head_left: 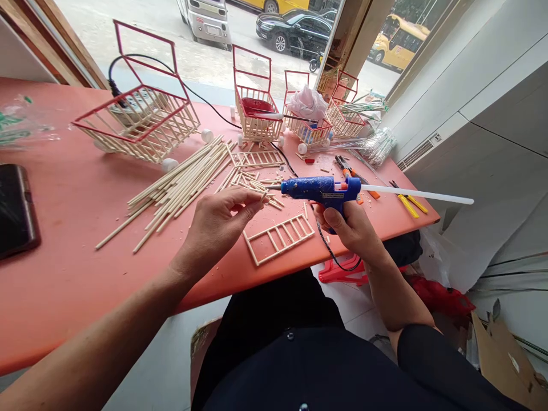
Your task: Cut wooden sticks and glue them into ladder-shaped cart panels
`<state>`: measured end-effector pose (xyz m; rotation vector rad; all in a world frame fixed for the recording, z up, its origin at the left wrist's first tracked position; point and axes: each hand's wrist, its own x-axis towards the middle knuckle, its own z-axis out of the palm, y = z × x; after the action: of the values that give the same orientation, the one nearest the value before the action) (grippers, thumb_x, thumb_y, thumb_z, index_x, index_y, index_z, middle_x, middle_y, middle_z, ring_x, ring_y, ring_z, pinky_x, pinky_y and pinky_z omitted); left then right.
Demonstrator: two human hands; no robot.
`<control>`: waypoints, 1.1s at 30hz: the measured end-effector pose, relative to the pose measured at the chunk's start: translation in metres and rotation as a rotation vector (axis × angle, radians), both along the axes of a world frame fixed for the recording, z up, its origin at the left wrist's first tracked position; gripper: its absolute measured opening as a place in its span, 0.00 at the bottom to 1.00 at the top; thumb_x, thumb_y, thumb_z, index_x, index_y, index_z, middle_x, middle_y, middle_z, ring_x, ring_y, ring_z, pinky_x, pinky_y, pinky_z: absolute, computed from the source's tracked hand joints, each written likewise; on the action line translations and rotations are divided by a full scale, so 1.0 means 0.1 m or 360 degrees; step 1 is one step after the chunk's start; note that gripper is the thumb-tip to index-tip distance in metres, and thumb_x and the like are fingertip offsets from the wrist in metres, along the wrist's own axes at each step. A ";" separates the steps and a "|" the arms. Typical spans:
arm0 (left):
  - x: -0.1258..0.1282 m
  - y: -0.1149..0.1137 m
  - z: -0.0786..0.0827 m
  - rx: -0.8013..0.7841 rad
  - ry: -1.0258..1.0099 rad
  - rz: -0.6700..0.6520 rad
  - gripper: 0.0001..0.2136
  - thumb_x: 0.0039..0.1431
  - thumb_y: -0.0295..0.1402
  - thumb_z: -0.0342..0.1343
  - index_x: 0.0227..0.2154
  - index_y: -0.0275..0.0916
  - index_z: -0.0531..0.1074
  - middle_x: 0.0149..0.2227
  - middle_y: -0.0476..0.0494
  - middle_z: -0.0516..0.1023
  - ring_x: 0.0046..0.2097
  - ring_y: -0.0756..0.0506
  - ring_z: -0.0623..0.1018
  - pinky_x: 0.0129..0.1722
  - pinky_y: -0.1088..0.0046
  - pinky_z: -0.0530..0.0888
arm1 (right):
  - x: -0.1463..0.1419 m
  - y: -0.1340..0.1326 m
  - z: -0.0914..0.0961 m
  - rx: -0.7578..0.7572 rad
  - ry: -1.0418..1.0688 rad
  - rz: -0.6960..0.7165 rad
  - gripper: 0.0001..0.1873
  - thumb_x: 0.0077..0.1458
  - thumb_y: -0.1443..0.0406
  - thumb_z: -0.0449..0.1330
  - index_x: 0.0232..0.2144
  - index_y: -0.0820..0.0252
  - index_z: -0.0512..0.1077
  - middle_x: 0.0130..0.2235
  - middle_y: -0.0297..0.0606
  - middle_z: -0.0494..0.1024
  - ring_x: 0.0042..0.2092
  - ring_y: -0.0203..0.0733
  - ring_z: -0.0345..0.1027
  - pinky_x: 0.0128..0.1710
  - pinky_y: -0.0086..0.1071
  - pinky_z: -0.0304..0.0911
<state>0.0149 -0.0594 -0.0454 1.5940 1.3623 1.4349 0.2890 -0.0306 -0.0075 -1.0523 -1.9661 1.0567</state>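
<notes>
My right hand (349,228) grips the handle of a blue hot glue gun (321,189), whose nozzle points left and whose white glue stick (417,194) juts out to the right. My left hand (220,220) pinches a short wooden stick (264,196), holding its tip right at the nozzle. Below both hands a small ladder-like frame of sticks (279,238) lies flat on the salmon-red table (64,274). The gun's black cord (331,254) hangs off the table edge.
A pile of long wooden sticks (180,182) and a second ladder frame (257,158) lie behind my hands. Several stick-built miniature shopping carts (141,120) stand along the window. Pliers (349,169) and yellow-handled cutters (409,204) lie right. A dark phone (15,208) rests far left.
</notes>
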 end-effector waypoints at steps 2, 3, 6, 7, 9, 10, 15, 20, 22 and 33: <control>0.00 0.00 -0.01 -0.0016 -0.0030 0.0011 0.05 0.61 0.37 0.68 0.35 0.45 0.88 0.40 0.44 0.91 0.42 0.42 0.86 0.45 0.67 0.77 | 0.00 0.01 -0.02 0.0050 0.0010 -0.0088 0.34 0.66 0.33 0.61 0.40 0.60 0.74 0.33 0.37 0.73 0.31 0.38 0.64 0.31 0.34 0.63; 0.00 -0.01 0.00 -0.0026 -0.0064 0.0015 0.05 0.60 0.37 0.68 0.35 0.45 0.88 0.40 0.44 0.91 0.42 0.42 0.86 0.45 0.68 0.78 | 0.00 0.02 -0.03 0.0081 0.0001 -0.0132 0.35 0.66 0.33 0.61 0.41 0.60 0.74 0.34 0.39 0.75 0.32 0.39 0.66 0.32 0.34 0.64; 0.00 -0.02 0.05 -0.0093 -0.0217 0.0018 0.04 0.58 0.36 0.70 0.34 0.45 0.88 0.38 0.45 0.90 0.41 0.43 0.86 0.45 0.70 0.78 | 0.01 0.04 -0.04 0.0145 -0.0095 -0.0140 0.36 0.66 0.32 0.60 0.42 0.60 0.75 0.35 0.41 0.78 0.33 0.40 0.68 0.32 0.34 0.64; 0.01 -0.03 0.08 -0.0127 -0.0274 0.0020 0.04 0.58 0.35 0.71 0.34 0.44 0.88 0.38 0.45 0.90 0.40 0.44 0.86 0.44 0.71 0.78 | 0.01 0.04 -0.03 0.0154 -0.0136 -0.0098 0.36 0.67 0.32 0.59 0.41 0.60 0.75 0.33 0.40 0.77 0.33 0.40 0.67 0.32 0.34 0.63; 0.01 -0.03 0.11 -0.0199 -0.0379 0.0027 0.04 0.56 0.35 0.72 0.34 0.44 0.89 0.37 0.45 0.90 0.39 0.44 0.86 0.42 0.73 0.78 | 0.01 0.03 -0.02 0.0151 -0.0188 -0.0010 0.36 0.67 0.32 0.58 0.39 0.60 0.75 0.31 0.39 0.76 0.32 0.39 0.66 0.31 0.33 0.61; 0.00 -0.03 0.13 -0.0227 -0.0419 0.0030 0.04 0.55 0.35 0.72 0.34 0.44 0.89 0.36 0.45 0.90 0.38 0.44 0.85 0.41 0.73 0.78 | 0.01 0.02 -0.01 0.0144 -0.0179 0.0021 0.36 0.68 0.33 0.58 0.38 0.60 0.75 0.31 0.39 0.76 0.31 0.38 0.65 0.31 0.33 0.61; -0.01 -0.02 0.11 -0.0270 -0.0421 0.0047 0.04 0.54 0.35 0.73 0.33 0.43 0.89 0.35 0.45 0.89 0.39 0.44 0.84 0.42 0.73 0.78 | 0.00 -0.01 -0.04 0.0057 0.0059 0.0054 0.36 0.67 0.34 0.60 0.41 0.62 0.77 0.35 0.41 0.78 0.30 0.36 0.63 0.30 0.33 0.60; -0.02 0.01 0.06 -0.0093 -0.0237 0.0073 0.02 0.55 0.35 0.72 0.31 0.44 0.89 0.35 0.46 0.88 0.39 0.44 0.83 0.41 0.71 0.75 | -0.02 0.01 -0.09 0.0066 0.0028 0.0004 0.36 0.67 0.33 0.60 0.38 0.61 0.76 0.35 0.41 0.77 0.30 0.36 0.62 0.30 0.33 0.59; -0.03 0.01 0.05 -0.0004 -0.0147 0.0068 0.02 0.56 0.35 0.72 0.31 0.45 0.89 0.36 0.46 0.89 0.39 0.44 0.83 0.41 0.71 0.74 | -0.03 0.01 -0.10 0.0062 -0.0016 -0.0006 0.37 0.67 0.32 0.59 0.37 0.61 0.75 0.33 0.40 0.76 0.30 0.36 0.62 0.30 0.33 0.58; -0.03 0.03 0.08 -0.0095 -0.0253 0.0110 0.03 0.54 0.36 0.72 0.31 0.45 0.87 0.34 0.47 0.88 0.36 0.44 0.82 0.38 0.69 0.76 | -0.01 -0.07 -0.04 0.0133 -0.0131 0.0068 0.38 0.67 0.31 0.57 0.37 0.61 0.76 0.28 0.36 0.73 0.29 0.37 0.62 0.32 0.34 0.62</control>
<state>0.0121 -0.0562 -0.0373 1.3764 1.3659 1.5130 0.2877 -0.0372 -0.0110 -1.0273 -2.0882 0.9588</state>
